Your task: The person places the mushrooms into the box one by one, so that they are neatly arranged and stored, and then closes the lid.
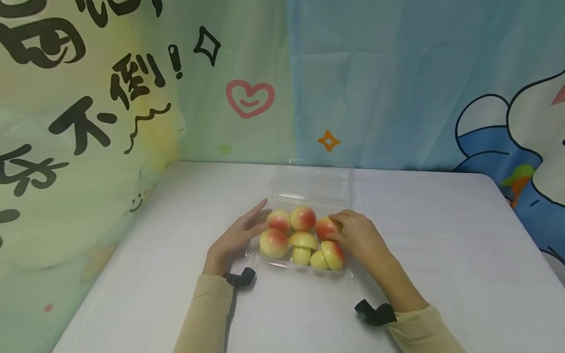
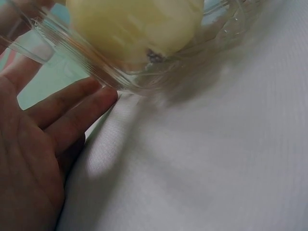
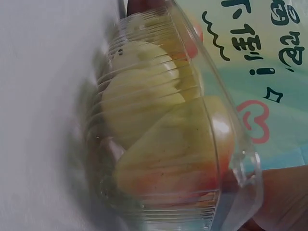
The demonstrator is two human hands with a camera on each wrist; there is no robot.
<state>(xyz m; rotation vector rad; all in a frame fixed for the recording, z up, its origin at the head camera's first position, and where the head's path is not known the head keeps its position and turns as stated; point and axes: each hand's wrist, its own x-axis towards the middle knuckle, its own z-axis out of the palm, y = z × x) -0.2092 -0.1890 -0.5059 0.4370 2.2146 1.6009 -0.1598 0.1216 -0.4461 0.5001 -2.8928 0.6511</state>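
A clear plastic clamshell box (image 1: 282, 265) lies on the table, its lid (image 1: 314, 186) folded back. Inside are several yellow pieces with red blush. Two look like mushrooms: one (image 1: 302, 242) shows a cap on a stem, another (image 1: 334, 255) lies tilted. The others look round from above, such as the near-left piece (image 1: 273, 243). My left hand (image 1: 240, 235) is at the box's left side, fingers extended; in the left wrist view its fingertips (image 2: 108, 96) meet the plastic wall. My right hand (image 1: 359, 235) pinches a round yellow-red piece (image 1: 325, 228) at the box's far right corner.
The white table (image 1: 154, 294) spreads around the box. A printed cloth (image 1: 375, 88) hangs behind and to the left. Black wrist-worn devices sit on the left wrist (image 1: 240, 278) and right wrist (image 1: 375, 313).
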